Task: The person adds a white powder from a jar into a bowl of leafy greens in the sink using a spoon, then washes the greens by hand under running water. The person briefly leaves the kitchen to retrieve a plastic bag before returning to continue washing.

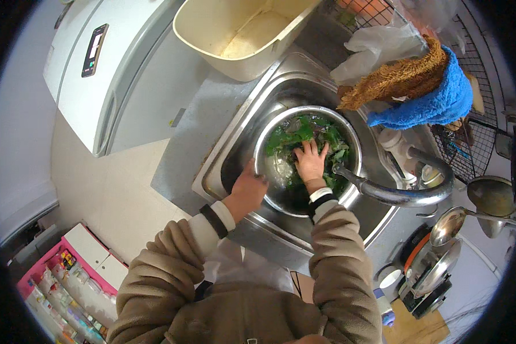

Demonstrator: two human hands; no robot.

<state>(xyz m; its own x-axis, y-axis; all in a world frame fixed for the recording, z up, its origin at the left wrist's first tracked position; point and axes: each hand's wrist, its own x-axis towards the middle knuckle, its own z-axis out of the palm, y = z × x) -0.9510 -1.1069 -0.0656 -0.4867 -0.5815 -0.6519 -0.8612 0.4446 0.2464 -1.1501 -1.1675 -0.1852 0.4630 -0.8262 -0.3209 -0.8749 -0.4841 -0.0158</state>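
A round stainless steel basin (263, 129) stands in the metal sink (241, 142), holding water and green leafy vegetables (299, 132). My right hand (311, 162) reaches into the basin, palm down and fingers spread, touching the leaves. It does not grip any of them that I can see. At the basin's left rim is my left hand (250, 189), slightly blurred, with its fingertips partly hidden. Whether it grips the rim is not clear. The curved metal faucet (406, 198) comes in from the right, its spout end just over the basin, close to my right hand.
A cream plastic bin (241, 64) stands on the counter beyond the sink. Brown (395, 75) and blue (430, 101) towels hang at the right. Ladles (447, 225) and a gas stove (425, 275) are lower right. A white refrigerator (94, 99) with a phone (95, 50) on top stands left.
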